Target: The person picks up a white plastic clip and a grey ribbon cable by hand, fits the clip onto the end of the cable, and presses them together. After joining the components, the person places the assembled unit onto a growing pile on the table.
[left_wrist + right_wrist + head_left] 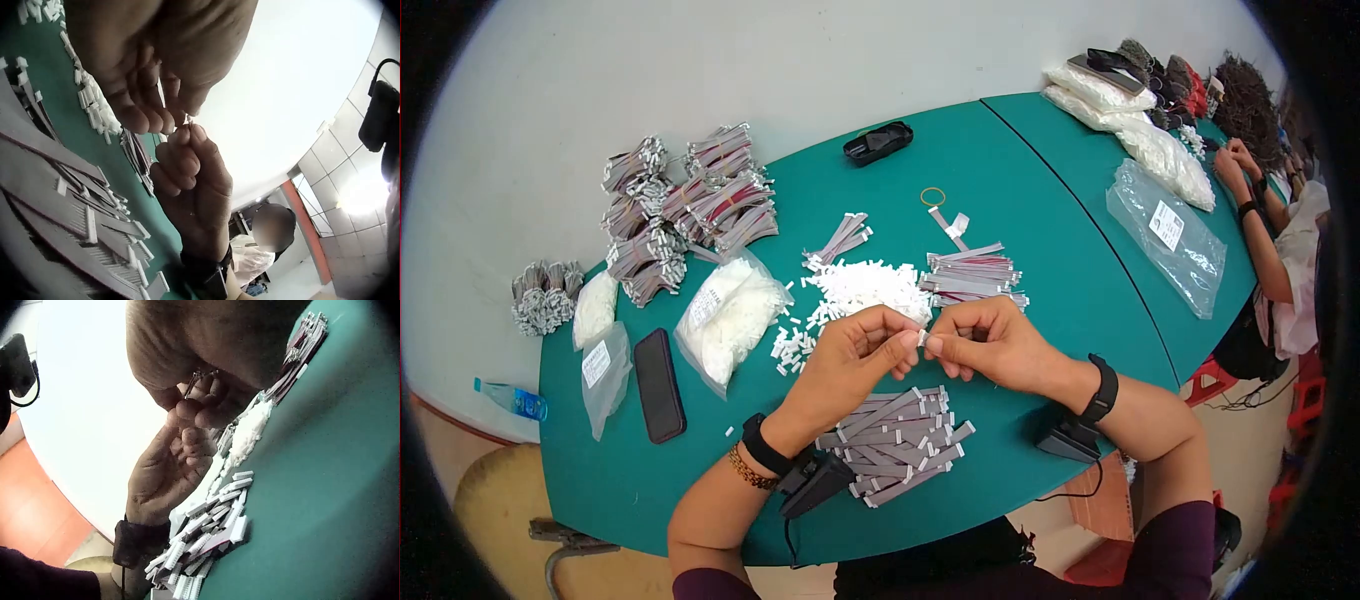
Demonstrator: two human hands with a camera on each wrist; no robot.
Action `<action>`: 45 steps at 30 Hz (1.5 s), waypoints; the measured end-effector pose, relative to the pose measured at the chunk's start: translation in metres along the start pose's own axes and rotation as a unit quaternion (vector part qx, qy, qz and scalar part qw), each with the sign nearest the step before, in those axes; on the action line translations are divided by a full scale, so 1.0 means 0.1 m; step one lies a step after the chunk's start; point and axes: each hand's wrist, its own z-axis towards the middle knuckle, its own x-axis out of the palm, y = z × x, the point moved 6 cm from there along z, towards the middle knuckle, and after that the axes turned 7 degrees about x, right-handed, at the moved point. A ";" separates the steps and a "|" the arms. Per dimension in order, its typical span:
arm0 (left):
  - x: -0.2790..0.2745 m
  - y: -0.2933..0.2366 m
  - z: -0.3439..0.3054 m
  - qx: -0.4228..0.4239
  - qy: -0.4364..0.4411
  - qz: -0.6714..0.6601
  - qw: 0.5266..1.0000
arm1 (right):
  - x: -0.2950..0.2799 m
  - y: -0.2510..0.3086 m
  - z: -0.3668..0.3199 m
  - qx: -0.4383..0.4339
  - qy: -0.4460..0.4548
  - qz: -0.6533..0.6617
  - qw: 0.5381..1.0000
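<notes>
My left hand [850, 362] and right hand [1000, 345] meet over the front of the table, fingertips together. Between them they pinch a small white connector [921, 339], mostly covered by thumbs and fingers. In the left wrist view a thin bit shows at the meeting fingertips of the right hand [203, 181]. Below the hands lies a loose pile of grey ribbon cables [900, 445] with white ends. Just beyond the hands spreads a heap of small white connectors [870, 290]. More ribbon cables [975, 275] lie stacked to its right.
Left of the heap stand a bag of white pieces [730, 315] and a dark phone [659, 385]. Bundled cables [725, 200] are piled by the wall. A black case [878, 143] and a rubber band [933, 197] lie farther back. Another person's hands [1235, 165] work at right.
</notes>
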 end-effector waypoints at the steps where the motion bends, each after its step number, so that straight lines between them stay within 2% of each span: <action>1: 0.00 0.00 0.00 0.003 0.006 0.008 1.000 | 0.00 0.00 0.00 0.002 -0.001 0.002 1.000; 5: 0.02 -0.03 0.01 0.018 0.036 0.079 0.996 | 0.00 -0.02 0.00 0.002 -0.004 0.002 1.000; 8: 0.02 -0.03 -0.01 -0.007 0.059 0.122 0.991 | 0.00 -0.04 0.01 0.009 -0.002 0.010 1.000; 9: 0.03 -0.02 0.01 0.021 0.061 0.103 0.993 | 0.00 -0.02 0.02 0.009 0.000 0.001 1.000; 23: 0.03 -0.01 -0.01 0.031 0.049 0.104 0.993 | 0.04 -0.06 0.01 0.036 -0.002 0.051 0.998; 32: 0.05 -0.01 -0.02 0.051 0.038 0.106 0.992 | 0.05 -0.05 0.00 0.004 -0.007 0.072 0.997; 45: 0.03 0.00 -0.02 0.022 0.037 0.101 0.994 | 0.07 -0.05 -0.01 0.035 0.032 -0.033 0.998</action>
